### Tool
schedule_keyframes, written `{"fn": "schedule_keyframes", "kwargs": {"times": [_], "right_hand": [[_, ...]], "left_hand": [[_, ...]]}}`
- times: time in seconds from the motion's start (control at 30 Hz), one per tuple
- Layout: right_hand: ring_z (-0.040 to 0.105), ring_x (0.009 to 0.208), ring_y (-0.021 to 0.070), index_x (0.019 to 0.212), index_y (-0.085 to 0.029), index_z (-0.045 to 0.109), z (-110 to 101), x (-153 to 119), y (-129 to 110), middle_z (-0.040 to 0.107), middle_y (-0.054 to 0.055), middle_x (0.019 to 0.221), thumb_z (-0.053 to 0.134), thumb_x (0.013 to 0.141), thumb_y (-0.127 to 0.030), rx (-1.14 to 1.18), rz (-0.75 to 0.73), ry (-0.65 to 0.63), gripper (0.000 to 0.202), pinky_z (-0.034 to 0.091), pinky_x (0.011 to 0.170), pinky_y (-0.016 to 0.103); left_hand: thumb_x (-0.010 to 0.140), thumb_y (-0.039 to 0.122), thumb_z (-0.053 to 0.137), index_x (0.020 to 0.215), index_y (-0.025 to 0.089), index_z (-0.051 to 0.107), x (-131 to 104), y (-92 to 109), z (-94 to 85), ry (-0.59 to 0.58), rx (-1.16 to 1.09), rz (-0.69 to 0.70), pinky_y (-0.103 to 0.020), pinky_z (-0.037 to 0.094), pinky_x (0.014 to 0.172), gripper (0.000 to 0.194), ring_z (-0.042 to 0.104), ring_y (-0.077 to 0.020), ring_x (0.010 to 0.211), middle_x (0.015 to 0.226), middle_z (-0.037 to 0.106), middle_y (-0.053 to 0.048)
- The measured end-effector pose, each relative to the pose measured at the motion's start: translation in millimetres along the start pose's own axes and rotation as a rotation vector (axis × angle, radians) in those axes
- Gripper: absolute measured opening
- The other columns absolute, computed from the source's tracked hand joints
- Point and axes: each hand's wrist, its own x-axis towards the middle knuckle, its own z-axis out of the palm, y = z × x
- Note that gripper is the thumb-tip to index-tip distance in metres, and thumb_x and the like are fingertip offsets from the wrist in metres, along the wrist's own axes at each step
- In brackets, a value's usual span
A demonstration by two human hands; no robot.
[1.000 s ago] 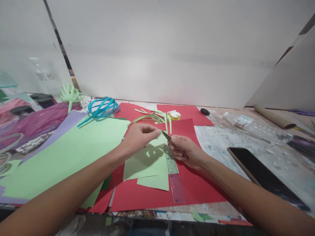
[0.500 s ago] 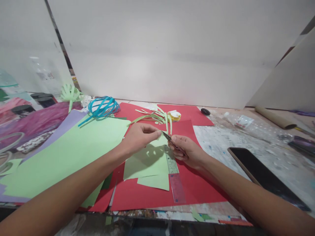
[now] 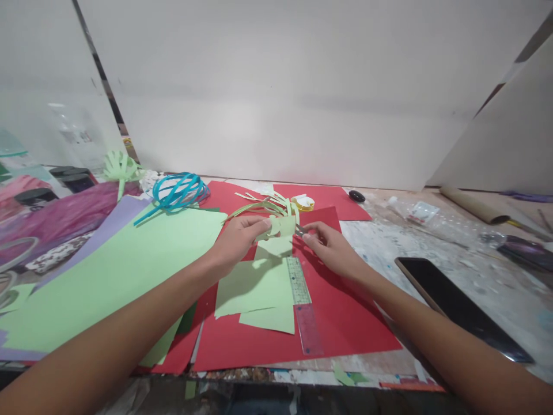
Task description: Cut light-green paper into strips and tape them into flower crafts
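Observation:
My left hand (image 3: 242, 237) pinches a small light green paper piece (image 3: 283, 226) with notched edges, held up above the sheets. Closed around small dark scissors (image 3: 299, 231), my right hand (image 3: 328, 246) is just right of that piece; the fingers hide most of the handles. The blade tips are at or very near the paper's right edge; contact is unclear. Below both hands lie light green sheets (image 3: 254, 288) and a clear ruler (image 3: 299, 279) on red paper (image 3: 345, 323). Behind the held piece are curled pale green paper strips (image 3: 254, 206).
A roll of tape (image 3: 303, 202) stands behind my hands. Left are a blue strip-paper ball (image 3: 181, 190), a green paper flower (image 3: 121, 167) and a large green sheet (image 3: 142, 259). Right are a phone (image 3: 458, 305), a plastic bottle (image 3: 415, 210) and a cardboard tube (image 3: 475, 204).
The green paper piece has turned and now shows its broad side between my hands. My right hand and the scissors have shifted slightly up, and my left hand slightly left.

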Motion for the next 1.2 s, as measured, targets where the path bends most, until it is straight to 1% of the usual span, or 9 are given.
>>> {"fn": "schedule_keyframes", "kwargs": {"times": [0.13, 0.2, 0.33, 0.43, 0.57, 0.73, 0.93, 1.07, 1.2], "right_hand": [[0.054, 0.067, 0.0195, 0.077, -0.020, 0.062, -7, 4, 4, 0.063, 0.005, 0.071, 0.052, 0.087, -0.036, -0.296, -0.078, -0.051, 0.021, 0.035, 0.062, 0.031], [0.056, 0.079, 0.0224, 0.078, -0.020, 0.064, -13, 5, 2, 0.065, 0.007, 0.080, 0.058, 0.083, -0.035, -0.279, -0.123, -0.052, 0.017, 0.038, 0.069, 0.033], [0.055, 0.103, 0.0231, 0.110, -0.024, 0.063, -17, -2, -12, 0.062, 0.008, 0.114, 0.068, 0.079, -0.039, 0.138, -0.093, -0.278, 0.034, 0.042, 0.082, 0.033], [0.058, 0.092, 0.0182, 0.104, -0.023, 0.064, -1, -11, -24, 0.064, 0.006, 0.104, 0.068, 0.081, -0.042, 0.538, -0.002, -0.448, 0.030, 0.043, 0.079, 0.031], [0.055, 0.071, 0.0123, 0.087, -0.018, 0.067, 24, -20, -36, 0.065, 0.005, 0.086, 0.071, 0.078, -0.039, 0.968, 0.184, -0.411, 0.023, 0.042, 0.065, 0.025], [0.057, 0.069, 0.0137, 0.082, -0.017, 0.066, 23, -20, -40, 0.063, 0.004, 0.081, 0.076, 0.070, -0.030, 1.181, 0.282, -0.387, 0.021, 0.048, 0.069, 0.029], [0.054, 0.063, 0.0117, 0.084, -0.018, 0.063, 10, -15, -27, 0.060, 0.002, 0.077, 0.074, 0.075, -0.031, 0.961, 0.278, -0.306, 0.019, 0.044, 0.056, 0.025], [0.054, 0.057, 0.0136, 0.089, -0.019, 0.061, -10, 0, -9, 0.061, 0.002, 0.071, 0.065, 0.079, -0.035, 0.401, 0.089, -0.150, 0.019, 0.041, 0.050, 0.025], [0.058, 0.068, 0.0165, 0.091, -0.018, 0.063, -37, 21, 20, 0.067, 0.006, 0.088, 0.059, 0.076, -0.028, -0.113, 0.025, 0.126, 0.019, 0.043, 0.060, 0.028]], "left_hand": [[0.085, 0.043, 0.057, 0.081, 0.016, 0.070, 3, -8, 1.0, -0.142, -0.195, -0.071, -0.027, 0.045, 0.069, 0.030, 0.061, -0.0172, 0.078, 0.088, 0.070, -0.008], [0.084, 0.042, 0.059, 0.084, 0.016, 0.070, 2, -8, 3.6, -0.156, -0.304, -0.124, -0.027, 0.046, 0.069, 0.029, 0.062, -0.0163, 0.078, 0.091, 0.070, -0.008], [0.085, 0.039, 0.060, 0.089, 0.017, 0.068, -3, -7, 13.3, -0.156, -0.543, -0.152, -0.026, 0.047, 0.076, 0.024, 0.061, -0.0154, 0.086, 0.094, 0.067, -0.006], [0.084, 0.042, 0.060, 0.080, 0.018, 0.065, -7, -11, 21.5, -0.175, -0.569, -0.160, -0.025, 0.046, 0.070, 0.025, 0.057, -0.0134, 0.076, 0.081, 0.063, -0.002], [0.085, 0.047, 0.059, 0.071, 0.017, 0.061, -9, -15, 26.0, -0.260, -0.430, -0.048, -0.026, 0.042, 0.065, 0.033, 0.051, -0.0123, 0.064, 0.066, 0.055, 0.000], [0.082, 0.047, 0.063, 0.075, 0.017, 0.065, -8, -14, 20.6, -0.131, -0.189, -0.009, -0.024, 0.038, 0.060, 0.031, 0.047, -0.0109, 0.062, 0.070, 0.058, -0.001], [0.080, 0.050, 0.064, 0.079, 0.017, 0.064, -5, -16, 15.4, -0.031, -0.188, -0.028, -0.024, 0.038, 0.056, 0.033, 0.049, -0.0112, 0.059, 0.067, 0.056, 0.000], [0.079, 0.052, 0.063, 0.073, 0.018, 0.058, -5, -14, 13.2, -0.031, -0.191, -0.056, -0.023, 0.033, 0.048, 0.036, 0.044, -0.0091, 0.051, 0.060, 0.053, 0.002], [0.078, 0.051, 0.065, 0.066, 0.017, 0.055, -4, -14, 11.2, -0.025, -0.155, -0.076, -0.022, 0.031, 0.046, 0.037, 0.043, -0.0081, 0.049, 0.059, 0.052, 0.003]]}}
